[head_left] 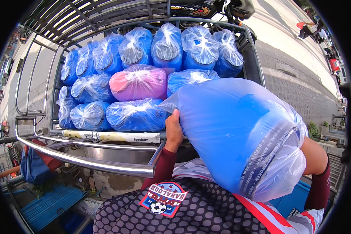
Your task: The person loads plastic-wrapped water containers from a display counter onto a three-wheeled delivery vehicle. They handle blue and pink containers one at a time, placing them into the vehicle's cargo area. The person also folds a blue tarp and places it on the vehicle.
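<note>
A large blue jug in a clear plastic bag [226,128] leans against my chest, tilted, with a dark printed band round the bag near its lower right end. At its left end, my left hand [174,130] is closed on a gathered corner of the plastic. My right arm [315,156] comes round the jug's right side; that hand's fingers are hidden behind it. Just beyond lie several similar bagged blue jugs [136,115] packed in rows in a metal cargo bed, with one pink bagged jug [138,84] among them.
A shiny metal rail [105,165] runs along the near left side of the cargo bed. Slatted bars [93,15] stand at its far side. A blue bag [35,165] hangs at the left. Paved road lies to the right, with a person [310,29] far off.
</note>
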{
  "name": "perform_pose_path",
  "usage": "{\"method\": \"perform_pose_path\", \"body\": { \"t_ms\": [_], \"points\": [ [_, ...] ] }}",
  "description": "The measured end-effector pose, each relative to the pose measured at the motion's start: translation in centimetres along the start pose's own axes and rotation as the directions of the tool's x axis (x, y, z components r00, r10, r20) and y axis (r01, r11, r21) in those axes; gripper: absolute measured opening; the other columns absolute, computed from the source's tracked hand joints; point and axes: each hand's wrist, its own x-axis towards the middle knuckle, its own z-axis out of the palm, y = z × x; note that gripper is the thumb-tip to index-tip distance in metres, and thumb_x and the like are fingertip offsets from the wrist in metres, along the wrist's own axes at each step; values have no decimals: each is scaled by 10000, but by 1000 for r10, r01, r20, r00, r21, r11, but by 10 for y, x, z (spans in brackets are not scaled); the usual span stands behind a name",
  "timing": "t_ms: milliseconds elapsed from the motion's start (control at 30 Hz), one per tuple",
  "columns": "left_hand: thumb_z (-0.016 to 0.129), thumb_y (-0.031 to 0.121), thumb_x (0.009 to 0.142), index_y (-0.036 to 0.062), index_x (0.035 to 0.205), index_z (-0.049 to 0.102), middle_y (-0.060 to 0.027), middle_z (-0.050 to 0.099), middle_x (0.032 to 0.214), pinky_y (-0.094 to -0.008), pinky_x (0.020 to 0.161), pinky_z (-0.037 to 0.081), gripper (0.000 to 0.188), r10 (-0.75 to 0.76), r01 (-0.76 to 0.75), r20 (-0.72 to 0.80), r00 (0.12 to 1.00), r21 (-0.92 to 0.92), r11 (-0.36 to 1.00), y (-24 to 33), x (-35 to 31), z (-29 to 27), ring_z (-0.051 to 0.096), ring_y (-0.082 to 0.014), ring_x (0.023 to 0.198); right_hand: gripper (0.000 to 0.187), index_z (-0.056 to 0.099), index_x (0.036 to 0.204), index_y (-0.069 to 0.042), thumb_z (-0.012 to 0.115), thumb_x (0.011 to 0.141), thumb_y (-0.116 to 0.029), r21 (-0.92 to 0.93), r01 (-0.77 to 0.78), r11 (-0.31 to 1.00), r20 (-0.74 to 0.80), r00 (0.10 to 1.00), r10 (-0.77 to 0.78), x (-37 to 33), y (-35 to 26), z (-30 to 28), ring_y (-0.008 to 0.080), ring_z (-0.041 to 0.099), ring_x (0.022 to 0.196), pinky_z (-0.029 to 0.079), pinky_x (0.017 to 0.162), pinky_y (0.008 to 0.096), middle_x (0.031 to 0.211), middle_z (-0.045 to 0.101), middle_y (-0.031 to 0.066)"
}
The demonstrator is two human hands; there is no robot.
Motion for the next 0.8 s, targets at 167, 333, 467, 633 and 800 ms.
{"method": "perform_pose_path", "body": {
  "t_ms": [167,333,467,633,800],
  "points": [
    [294,427,1059,-136,905,636,-246,702,817,-455,687,454,677,-103,122,-327,939,38,992,-29,-13,-31,634,-290,713,492,648,1210,-36,789,761,-180,76,226,971,164,958,-236,80,66,-22,367,667,1023,522,902,409,1127,695,180],
    [319,462,1047,-126,829,628,-341,627,795,-534,722,427,699,-149,321,-420,895,377,869,-33,0,-32,619,-456,757,425,661,1177,-19,764,783,-142,214,264,941,210,928,-308,130,109,-4,350,686,983,529,873,400,1072,709,184],
    [336,517,1020,-103,1010,656,-356,649,971,-543,846,429,698,-219,419,-404,888,520,744,-27,20,-28,615,-503,961,376,685,1118,0,758,771,-122,315,164,935,174,958,-226,146,147,13,347,687,959,528,851,384,1030,717,185],
    [331,593,983,-66,1120,673,-338,653,1101,-514,952,418,754,-385,626,-506,772,501,598,-52,24,-30,594,-498,1090,326,700,1054,-20,741,760,-154,306,214,928,108,960,-257,177,208,46,386,676,921,530,797,409,985,713,191],
    [324,601,969,-118,1117,648,-334,657,1107,-479,965,416,803,-471,681,-493,731,488,546,-69,31,-35,601,-468,1091,263,708,981,-39,738,753,-166,361,356,862,0,924,-381,202,236,81,406,662,863,525,740,439,922,703,195]
  ]
}}
